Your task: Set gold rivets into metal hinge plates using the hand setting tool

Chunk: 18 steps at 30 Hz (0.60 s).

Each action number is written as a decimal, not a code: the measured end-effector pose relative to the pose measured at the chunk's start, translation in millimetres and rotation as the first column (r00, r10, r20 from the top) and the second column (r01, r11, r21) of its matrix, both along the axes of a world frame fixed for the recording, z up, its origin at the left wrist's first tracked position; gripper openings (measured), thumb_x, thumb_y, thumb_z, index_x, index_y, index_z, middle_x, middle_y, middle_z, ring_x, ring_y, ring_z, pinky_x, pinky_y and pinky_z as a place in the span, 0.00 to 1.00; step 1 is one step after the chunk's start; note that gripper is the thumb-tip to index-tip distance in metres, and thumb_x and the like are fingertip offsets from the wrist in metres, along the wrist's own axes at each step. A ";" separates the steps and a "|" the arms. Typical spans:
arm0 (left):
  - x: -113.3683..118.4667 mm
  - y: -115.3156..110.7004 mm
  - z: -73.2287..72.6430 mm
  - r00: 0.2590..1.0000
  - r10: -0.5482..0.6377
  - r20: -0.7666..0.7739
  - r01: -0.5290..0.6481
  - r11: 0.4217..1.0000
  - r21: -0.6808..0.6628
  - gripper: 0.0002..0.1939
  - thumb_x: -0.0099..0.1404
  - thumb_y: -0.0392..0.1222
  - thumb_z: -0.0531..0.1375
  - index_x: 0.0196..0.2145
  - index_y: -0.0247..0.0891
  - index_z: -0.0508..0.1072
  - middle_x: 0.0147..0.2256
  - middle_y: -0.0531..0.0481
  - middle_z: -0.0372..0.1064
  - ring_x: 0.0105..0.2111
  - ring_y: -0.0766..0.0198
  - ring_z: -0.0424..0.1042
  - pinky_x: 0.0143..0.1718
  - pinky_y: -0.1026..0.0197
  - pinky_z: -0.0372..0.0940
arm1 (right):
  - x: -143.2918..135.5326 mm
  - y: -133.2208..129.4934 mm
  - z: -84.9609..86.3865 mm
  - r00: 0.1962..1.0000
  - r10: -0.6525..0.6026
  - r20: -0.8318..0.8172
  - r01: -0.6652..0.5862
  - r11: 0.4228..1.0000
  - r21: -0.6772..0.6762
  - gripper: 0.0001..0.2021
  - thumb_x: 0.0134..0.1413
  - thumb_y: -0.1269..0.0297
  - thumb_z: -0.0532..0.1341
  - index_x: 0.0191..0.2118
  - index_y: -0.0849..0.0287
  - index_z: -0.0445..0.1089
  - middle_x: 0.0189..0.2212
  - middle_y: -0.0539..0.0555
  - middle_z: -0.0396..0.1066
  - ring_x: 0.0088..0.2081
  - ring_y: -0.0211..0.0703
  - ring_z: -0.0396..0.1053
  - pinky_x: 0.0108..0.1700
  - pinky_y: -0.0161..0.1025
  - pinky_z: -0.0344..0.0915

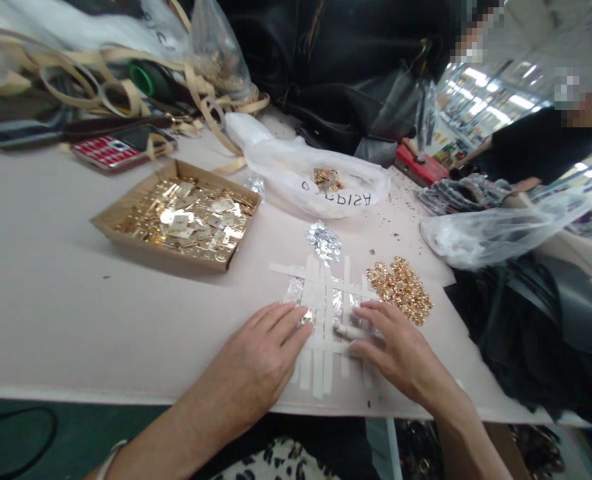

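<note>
My left hand rests low over the table, its thumb and fingertips at a small gold metal plate on the left side of crossed white tape strips. Across the strips, my right hand has its thumb and fingers spread around a pale, stick-like object; contact with it is unclear. Clear plastic pieces lie among the strips. Just beyond my right hand is a pile of gold round parts. Silver discs lie past the far end of the strips.
A cardboard tray of gold plates stands at the left. Behind are a white plastic bag with gold parts, a red patterned case and beige straps. Black material covers the right side; a person is farther back.
</note>
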State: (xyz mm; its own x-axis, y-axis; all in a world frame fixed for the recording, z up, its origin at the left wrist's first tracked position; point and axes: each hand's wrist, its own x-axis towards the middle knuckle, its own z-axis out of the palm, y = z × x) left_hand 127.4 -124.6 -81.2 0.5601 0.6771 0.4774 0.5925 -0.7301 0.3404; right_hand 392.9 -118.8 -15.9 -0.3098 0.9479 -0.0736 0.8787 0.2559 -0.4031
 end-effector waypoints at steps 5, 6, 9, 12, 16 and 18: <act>0.8 0.9 0.3 1.000 -0.012 -0.022 0.012 1.000 -0.015 0.17 0.70 0.31 0.51 0.53 0.32 0.72 0.54 0.42 0.71 0.55 0.51 0.67 0.59 0.45 0.65 | 16.3 -12.9 -7.1 0.999 -0.042 -0.026 0.042 0.999 -0.020 0.08 0.61 0.64 0.63 0.46 0.54 0.73 0.48 0.57 0.73 0.51 0.54 0.69 0.55 0.55 0.65; 0.9 1.1 -0.2 1.000 -0.012 -0.026 0.011 1.000 -0.024 0.17 0.70 0.31 0.52 0.53 0.32 0.72 0.54 0.42 0.71 0.55 0.51 0.67 0.59 0.45 0.65 | 16.6 -12.7 -4.6 0.994 -0.084 -0.065 0.083 0.996 -0.014 0.08 0.62 0.63 0.62 0.45 0.54 0.73 0.45 0.57 0.74 0.48 0.53 0.70 0.52 0.54 0.66; 1.2 1.8 -1.9 0.999 -0.016 -0.032 0.015 0.999 -0.040 0.17 0.70 0.31 0.51 0.53 0.33 0.72 0.54 0.43 0.71 0.55 0.52 0.67 0.59 0.46 0.65 | 12.3 -8.9 5.5 0.890 -0.297 -0.346 0.318 0.948 0.003 0.11 0.63 0.58 0.59 0.48 0.54 0.70 0.41 0.57 0.75 0.43 0.51 0.72 0.49 0.53 0.68; 1.8 2.1 -1.9 0.999 -0.005 -0.039 0.003 0.999 -0.038 0.18 0.70 0.30 0.50 0.53 0.33 0.72 0.54 0.43 0.71 0.55 0.53 0.67 0.59 0.47 0.65 | -3.1 -0.2 8.7 0.560 -0.369 -0.742 0.459 0.884 -0.093 0.15 0.64 0.56 0.55 0.53 0.53 0.67 0.42 0.58 0.73 0.45 0.51 0.72 0.50 0.54 0.69; 1.9 1.9 0.2 0.999 -0.002 -0.034 0.000 0.999 -0.044 0.18 0.70 0.29 0.50 0.53 0.33 0.72 0.54 0.44 0.71 0.55 0.54 0.67 0.60 0.48 0.64 | -36.0 18.3 -5.5 0.159 -0.318 -0.935 0.361 0.900 -0.245 0.11 0.61 0.58 0.53 0.43 0.49 0.71 0.28 0.51 0.67 0.33 0.44 0.68 0.49 0.51 0.68; 1.7 1.4 0.9 0.999 -0.015 -0.034 0.013 0.999 -0.052 0.18 0.70 0.30 0.50 0.54 0.32 0.71 0.53 0.44 0.71 0.55 0.54 0.67 0.60 0.47 0.64 | -50.3 28.2 -17.4 -0.033 -0.319 -0.947 0.341 0.887 -0.310 0.09 0.61 0.57 0.56 0.33 0.51 0.70 0.18 0.44 0.53 0.22 0.38 0.56 0.39 0.43 0.67</act>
